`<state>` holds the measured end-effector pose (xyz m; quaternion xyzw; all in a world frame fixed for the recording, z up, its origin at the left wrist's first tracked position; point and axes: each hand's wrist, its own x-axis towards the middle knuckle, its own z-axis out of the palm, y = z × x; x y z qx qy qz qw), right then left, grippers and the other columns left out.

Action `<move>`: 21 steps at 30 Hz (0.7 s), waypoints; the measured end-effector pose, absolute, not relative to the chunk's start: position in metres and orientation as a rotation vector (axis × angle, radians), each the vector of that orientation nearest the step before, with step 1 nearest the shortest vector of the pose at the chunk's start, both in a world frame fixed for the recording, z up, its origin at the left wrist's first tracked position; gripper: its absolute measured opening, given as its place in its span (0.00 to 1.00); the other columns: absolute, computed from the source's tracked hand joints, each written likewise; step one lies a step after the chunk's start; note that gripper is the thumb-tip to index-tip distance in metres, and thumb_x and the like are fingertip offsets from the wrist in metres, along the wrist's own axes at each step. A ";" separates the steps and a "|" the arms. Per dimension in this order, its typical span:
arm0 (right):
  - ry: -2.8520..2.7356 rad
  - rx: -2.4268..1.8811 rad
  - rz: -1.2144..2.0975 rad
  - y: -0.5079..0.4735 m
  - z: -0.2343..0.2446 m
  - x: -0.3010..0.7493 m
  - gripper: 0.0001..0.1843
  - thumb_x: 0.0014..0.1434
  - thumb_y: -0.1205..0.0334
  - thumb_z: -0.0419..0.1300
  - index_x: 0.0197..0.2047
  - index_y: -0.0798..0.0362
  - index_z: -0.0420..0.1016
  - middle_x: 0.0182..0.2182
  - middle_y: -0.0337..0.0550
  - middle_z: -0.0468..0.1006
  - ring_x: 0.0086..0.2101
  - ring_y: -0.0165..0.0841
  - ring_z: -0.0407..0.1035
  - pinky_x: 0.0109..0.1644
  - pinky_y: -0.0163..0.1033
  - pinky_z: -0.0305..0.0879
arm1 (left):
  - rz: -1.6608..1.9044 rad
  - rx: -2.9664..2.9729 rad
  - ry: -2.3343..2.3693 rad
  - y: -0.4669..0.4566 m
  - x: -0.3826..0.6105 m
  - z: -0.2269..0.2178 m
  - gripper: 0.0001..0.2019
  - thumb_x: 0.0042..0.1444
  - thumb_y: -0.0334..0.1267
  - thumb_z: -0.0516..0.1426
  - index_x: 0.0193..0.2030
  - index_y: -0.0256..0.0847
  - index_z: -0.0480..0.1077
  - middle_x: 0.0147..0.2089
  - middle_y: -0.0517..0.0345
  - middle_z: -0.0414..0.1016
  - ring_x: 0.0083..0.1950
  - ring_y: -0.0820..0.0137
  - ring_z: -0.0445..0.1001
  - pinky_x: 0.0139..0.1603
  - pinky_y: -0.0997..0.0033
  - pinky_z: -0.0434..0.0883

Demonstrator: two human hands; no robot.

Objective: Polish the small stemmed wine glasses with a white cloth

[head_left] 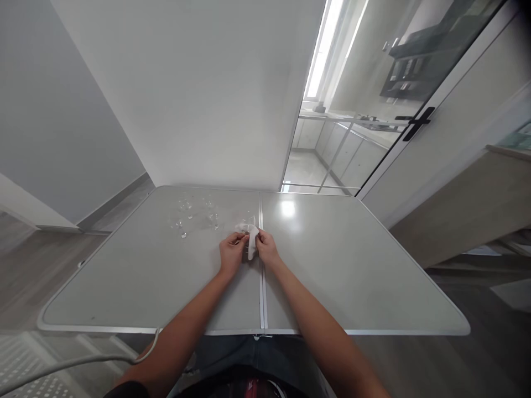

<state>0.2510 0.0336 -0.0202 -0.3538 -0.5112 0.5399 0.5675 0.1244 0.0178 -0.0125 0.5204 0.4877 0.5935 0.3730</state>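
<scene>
Over the middle of the table, my two hands meet around a white cloth (252,243). My left hand (232,254) is closed, its fingertips pinching at the cloth's left side, where a clear glass piece seems to be. Part of a clear, glass-like outline (249,219) shows just above the cloth; the rest of it is covered. Closed as well, my right hand (267,247) grips the cloth from its right side. Several clear glass pieces (189,213) stand or lie to the left of my hands, their shapes faint against the pale top.
The pale folding table (352,271) has a metal seam (262,298) down its middle. Behind it rises a white wall (199,99). A glass door with a black handle (418,122) is at the right. A pale cable (95,359) crosses near my left forearm.
</scene>
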 end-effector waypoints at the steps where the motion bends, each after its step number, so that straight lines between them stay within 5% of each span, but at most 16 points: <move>1: -1.267 -0.841 1.246 0.034 -0.020 0.253 0.19 0.61 0.46 0.63 0.45 0.52 0.81 0.35 0.42 0.81 0.35 0.34 0.73 0.41 0.36 0.70 | 1.535 1.364 1.295 0.018 0.123 -0.013 0.13 0.55 0.47 0.64 0.32 0.38 0.79 0.32 0.55 0.79 0.34 0.69 0.75 0.37 0.71 0.72; 8: -1.186 -0.777 1.374 0.031 -0.019 0.257 0.24 0.54 0.52 0.69 0.53 0.51 0.79 0.39 0.42 0.82 0.39 0.35 0.73 0.45 0.38 0.69 | 1.530 1.808 1.363 0.020 0.115 -0.022 0.09 0.61 0.38 0.58 0.37 0.45 0.81 0.34 0.56 0.79 0.37 0.67 0.75 0.40 0.67 0.71; 15: -0.948 -0.707 1.544 0.029 -0.011 0.256 0.19 0.50 0.51 0.73 0.42 0.51 0.82 0.31 0.40 0.80 0.30 0.31 0.70 0.35 0.34 0.66 | 1.688 1.841 1.336 0.017 0.115 -0.014 0.04 0.57 0.39 0.64 0.39 0.46 0.79 0.37 0.56 0.78 0.42 0.65 0.73 0.44 0.65 0.71; 18: -0.927 -0.702 1.674 0.029 -0.013 0.257 0.20 0.46 0.50 0.75 0.37 0.54 0.81 0.28 0.41 0.79 0.26 0.28 0.67 0.31 0.33 0.63 | 1.768 1.508 1.259 0.021 0.117 -0.014 0.17 0.50 0.43 0.69 0.46 0.45 0.74 0.45 0.55 0.75 0.47 0.65 0.73 0.49 0.66 0.72; 21: -1.047 -0.739 1.768 0.028 -0.020 0.254 0.20 0.47 0.48 0.74 0.34 0.57 0.79 0.26 0.42 0.77 0.24 0.28 0.64 0.29 0.33 0.60 | 1.614 1.174 0.908 0.028 0.119 -0.017 0.25 0.56 0.49 0.65 0.58 0.45 0.67 0.56 0.50 0.74 0.53 0.64 0.75 0.53 0.63 0.73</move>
